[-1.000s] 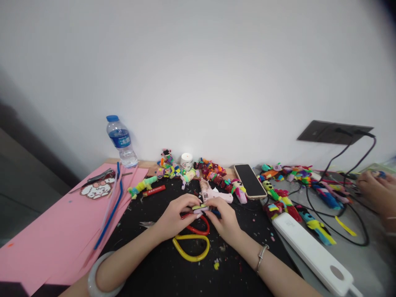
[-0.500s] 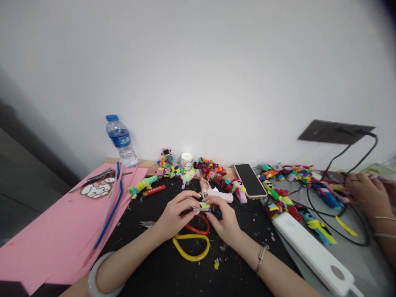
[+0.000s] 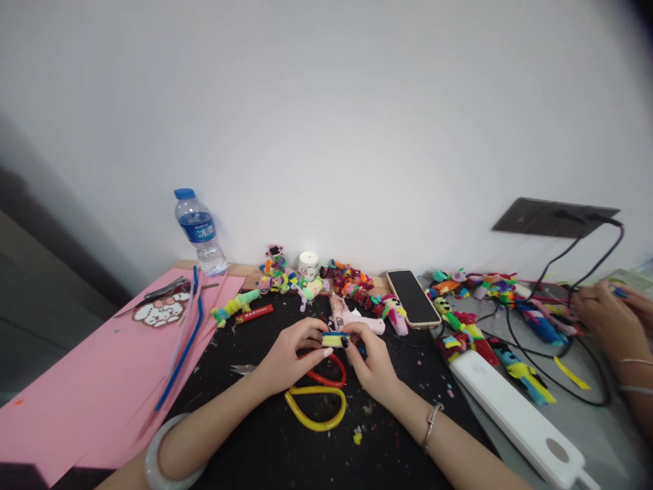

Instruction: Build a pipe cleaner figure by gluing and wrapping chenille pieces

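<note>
Between my left hand (image 3: 296, 354) and my right hand (image 3: 371, 357) is a small pipe-cleaner piece (image 3: 332, 339) with blue and pale yellow bands. The fingers of both hands pinch its two ends. A small dark spot shows at its right end, close to my right thumb. Just under my hands lie scissors (image 3: 317, 410) with one red and one yellow handle loop, their blade tip poking out left of my left wrist. Beyond my fingers rests a pale pink glue gun (image 3: 361, 322), its nozzle end stained brown.
Colourful pipe-cleaner figures (image 3: 352, 280) line the wall beside a white cup (image 3: 308, 265) and a phone (image 3: 413, 298). Pink sheets (image 3: 102, 354), pipe cleaners (image 3: 178, 361) and a water bottle (image 3: 201, 231) are left. A white power strip (image 3: 515, 415), cables and another person's hands (image 3: 607, 320) are right.
The pipe-cleaner piece has been turned in my fingers, so its blue and yellow bands now face me. Both hands stay nearly in place. The other person's hands have shifted slightly.
</note>
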`<state>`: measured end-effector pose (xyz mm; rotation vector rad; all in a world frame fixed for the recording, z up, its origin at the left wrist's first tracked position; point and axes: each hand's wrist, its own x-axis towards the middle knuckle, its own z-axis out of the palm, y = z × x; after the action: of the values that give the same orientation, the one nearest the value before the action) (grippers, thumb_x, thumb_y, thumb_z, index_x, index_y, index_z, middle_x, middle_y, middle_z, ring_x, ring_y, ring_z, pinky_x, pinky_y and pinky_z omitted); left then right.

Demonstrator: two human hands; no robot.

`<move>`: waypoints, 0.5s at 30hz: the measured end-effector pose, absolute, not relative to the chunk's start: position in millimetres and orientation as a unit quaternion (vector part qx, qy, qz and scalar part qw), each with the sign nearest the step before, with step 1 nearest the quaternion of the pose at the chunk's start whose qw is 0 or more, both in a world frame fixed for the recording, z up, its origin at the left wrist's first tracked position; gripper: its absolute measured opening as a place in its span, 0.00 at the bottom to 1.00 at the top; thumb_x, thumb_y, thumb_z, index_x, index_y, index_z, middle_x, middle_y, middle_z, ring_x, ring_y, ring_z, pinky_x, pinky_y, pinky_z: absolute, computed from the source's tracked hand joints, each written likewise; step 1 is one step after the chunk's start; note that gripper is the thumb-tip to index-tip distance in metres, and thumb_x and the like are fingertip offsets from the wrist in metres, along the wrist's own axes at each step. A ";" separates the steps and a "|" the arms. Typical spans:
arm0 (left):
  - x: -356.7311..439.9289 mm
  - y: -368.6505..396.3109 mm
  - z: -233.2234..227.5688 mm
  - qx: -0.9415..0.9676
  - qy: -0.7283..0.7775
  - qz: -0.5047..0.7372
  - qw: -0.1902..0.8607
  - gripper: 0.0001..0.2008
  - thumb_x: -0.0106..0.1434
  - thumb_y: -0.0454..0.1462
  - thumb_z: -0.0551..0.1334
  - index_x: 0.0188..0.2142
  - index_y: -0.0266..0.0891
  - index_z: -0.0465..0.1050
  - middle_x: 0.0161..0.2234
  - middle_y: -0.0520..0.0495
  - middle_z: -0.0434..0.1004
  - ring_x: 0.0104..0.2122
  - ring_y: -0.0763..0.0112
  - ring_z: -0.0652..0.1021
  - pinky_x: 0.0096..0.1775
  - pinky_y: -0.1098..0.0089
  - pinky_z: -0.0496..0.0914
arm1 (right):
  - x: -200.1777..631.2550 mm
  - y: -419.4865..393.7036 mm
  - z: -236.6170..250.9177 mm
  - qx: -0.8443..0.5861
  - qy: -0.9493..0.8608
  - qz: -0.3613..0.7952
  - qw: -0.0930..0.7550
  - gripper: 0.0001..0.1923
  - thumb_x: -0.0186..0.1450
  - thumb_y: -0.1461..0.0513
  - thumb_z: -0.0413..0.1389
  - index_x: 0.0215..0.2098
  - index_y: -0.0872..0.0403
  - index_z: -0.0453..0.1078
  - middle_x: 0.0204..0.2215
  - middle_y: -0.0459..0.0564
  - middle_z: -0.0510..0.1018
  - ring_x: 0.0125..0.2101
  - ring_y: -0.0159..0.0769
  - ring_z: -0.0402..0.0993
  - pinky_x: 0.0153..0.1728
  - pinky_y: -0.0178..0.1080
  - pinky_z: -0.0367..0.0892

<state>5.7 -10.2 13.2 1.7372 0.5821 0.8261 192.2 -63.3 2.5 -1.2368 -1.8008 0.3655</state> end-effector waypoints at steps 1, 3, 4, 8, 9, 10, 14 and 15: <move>6.4 -9.8 13.2 0.718 0.246 0.338 0.555 0.11 0.60 0.34 0.60 0.43 0.37 0.66 0.37 0.45 0.73 0.39 0.68 0.76 0.42 0.68 0.72 | 192.1 -63.4 2.0 -0.499 -0.727 0.149 0.447 0.10 0.63 0.68 0.47 0.42 0.53 0.62 0.31 0.47 0.72 0.29 0.34 0.67 0.31 0.35 0.64; 7.8 -8.5 11.8 0.697 0.251 0.334 0.582 0.09 0.60 0.35 0.60 0.40 0.36 0.67 0.36 0.46 0.74 0.38 0.68 0.76 0.41 0.70 0.71 | 191.9 -63.6 1.5 -0.499 -0.728 0.153 0.445 0.10 0.63 0.68 0.47 0.42 0.52 0.63 0.31 0.47 0.72 0.29 0.34 0.67 0.32 0.35 0.64; 8.4 -7.5 10.3 0.686 0.255 0.337 0.592 0.09 0.59 0.35 0.61 0.39 0.37 0.67 0.36 0.47 0.74 0.39 0.68 0.76 0.41 0.70 0.71 | 191.8 -63.6 1.5 -0.499 -0.728 0.155 0.443 0.11 0.62 0.68 0.47 0.42 0.52 0.63 0.31 0.47 0.72 0.29 0.34 0.67 0.32 0.36 0.64; 9.4 -3.3 4.0 0.627 0.271 0.348 0.642 0.12 0.54 0.34 0.65 0.37 0.37 0.68 0.35 0.48 0.75 0.38 0.68 0.76 0.42 0.69 0.70 | 192.3 -62.7 2.8 -0.499 -0.730 0.165 0.437 0.12 0.62 0.68 0.48 0.43 0.53 0.63 0.32 0.47 0.72 0.30 0.34 0.67 0.33 0.36 0.64; 9.2 -2.4 3.1 0.618 0.276 0.346 0.650 0.12 0.53 0.34 0.66 0.37 0.36 0.69 0.35 0.48 0.75 0.38 0.68 0.77 0.42 0.69 0.70 | 192.5 -62.3 3.2 -0.499 -0.730 0.168 0.436 0.12 0.62 0.68 0.48 0.44 0.53 0.63 0.32 0.47 0.72 0.30 0.34 0.67 0.33 0.36 0.64; 9.0 -1.7 2.6 0.613 0.281 0.344 0.654 0.12 0.53 0.34 0.66 0.37 0.36 0.69 0.34 0.48 0.76 0.37 0.68 0.77 0.42 0.68 0.70 | 192.7 -62.0 3.6 -0.499 -0.731 0.171 0.434 0.12 0.62 0.68 0.48 0.44 0.53 0.63 0.32 0.47 0.72 0.30 0.34 0.67 0.33 0.36 0.64; 8.0 0.1 2.6 0.607 0.289 0.344 0.656 0.12 0.52 0.34 0.66 0.37 0.35 0.70 0.34 0.47 0.78 0.37 0.67 0.78 0.43 0.67 0.70 | 192.9 -60.7 4.6 -0.500 -0.730 0.184 0.427 0.13 0.61 0.68 0.50 0.44 0.53 0.64 0.32 0.48 0.72 0.30 0.34 0.67 0.33 0.36 0.65; 7.8 0.4 2.6 0.605 0.289 0.343 0.658 0.12 0.52 0.34 0.66 0.37 0.35 0.70 0.34 0.46 0.78 0.38 0.66 0.78 0.43 0.66 0.70 | 192.8 -60.4 4.8 -0.501 -0.730 0.187 0.426 0.14 0.61 0.68 0.50 0.45 0.53 0.64 0.33 0.48 0.72 0.30 0.34 0.67 0.33 0.36 0.65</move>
<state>7.8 0.4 2.6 1.3712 0.6551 0.7762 192.8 -60.4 4.8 -1.2523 -1.8244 0.4666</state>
